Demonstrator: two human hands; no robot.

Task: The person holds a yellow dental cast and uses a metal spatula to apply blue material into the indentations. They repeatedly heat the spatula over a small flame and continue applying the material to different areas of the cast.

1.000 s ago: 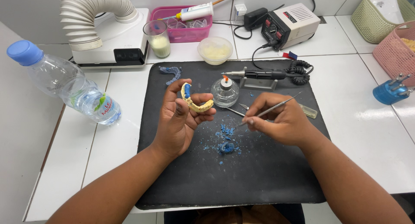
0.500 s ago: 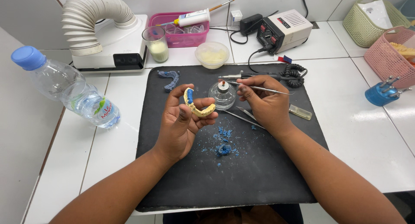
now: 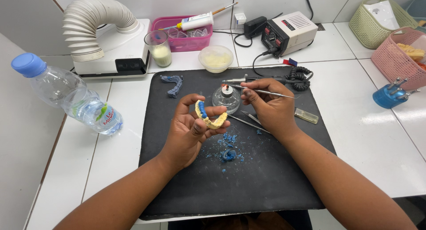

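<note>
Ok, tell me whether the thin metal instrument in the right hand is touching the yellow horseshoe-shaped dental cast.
No: the right hand holds the thin metal instrument at the small glass burner, apart from the yellow cast in the left hand.

Left hand (image 3: 188, 130) pinches the yellow dental cast (image 3: 210, 118) with blue wax; right hand (image 3: 270, 108) holds a metal wax carver (image 3: 266, 90) at the glass spirit lamp (image 3: 226, 98); blue shavings (image 3: 228, 150) dot the black mat (image 3: 248, 185).
</note>
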